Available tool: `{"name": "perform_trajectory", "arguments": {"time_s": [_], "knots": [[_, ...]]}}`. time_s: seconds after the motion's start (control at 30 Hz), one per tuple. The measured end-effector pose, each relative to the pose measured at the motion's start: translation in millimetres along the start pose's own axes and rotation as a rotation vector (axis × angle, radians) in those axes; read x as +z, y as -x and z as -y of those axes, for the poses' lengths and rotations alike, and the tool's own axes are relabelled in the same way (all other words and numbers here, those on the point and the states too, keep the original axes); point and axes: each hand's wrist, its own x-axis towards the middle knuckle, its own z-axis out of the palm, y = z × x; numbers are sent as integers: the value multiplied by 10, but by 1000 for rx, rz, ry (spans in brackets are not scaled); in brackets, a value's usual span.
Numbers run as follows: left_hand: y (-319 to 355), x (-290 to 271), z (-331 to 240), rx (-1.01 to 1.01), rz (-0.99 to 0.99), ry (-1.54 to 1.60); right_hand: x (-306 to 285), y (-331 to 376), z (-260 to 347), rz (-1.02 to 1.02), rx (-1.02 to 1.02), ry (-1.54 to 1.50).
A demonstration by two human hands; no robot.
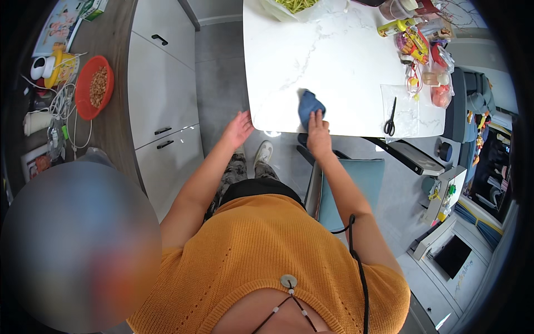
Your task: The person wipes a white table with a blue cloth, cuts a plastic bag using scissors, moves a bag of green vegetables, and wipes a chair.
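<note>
A folded blue cloth (pixel 310 106) lies on the white marbled table (pixel 328 61) close to its near edge. My right hand (pixel 318 131) rests on the cloth's near side, its fingers pressing it to the tabletop. At the table's near left corner is my left hand (pixel 239 129), holding nothing, fingers stretched out and apart beside the edge.
Black scissors (pixel 391 118) lie on a clear plastic sheet at the table's right. Snack packages (pixel 413 44) and jars crowd the far right. A bag of green vegetables (pixel 296 4) sits at the far edge. A teal chair (pixel 356 183) stands by my right arm; cabinets (pixel 162 83) line the left.
</note>
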Motion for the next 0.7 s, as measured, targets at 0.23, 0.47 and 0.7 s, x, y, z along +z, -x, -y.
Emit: {"name": "perform_trajectory", "arguments": {"time_s": [0.23,0.47,0.7], "knots": [[-49,-96,-124,-40,103,73,-109,-115,652,-68,-269,-97],[-57,-156,-173,-40,9,37,-400,-47,833,18,-552,-387],[-95,-66,-118,-57,-25,65,-870,134,337,-44,-327,-955]]}}
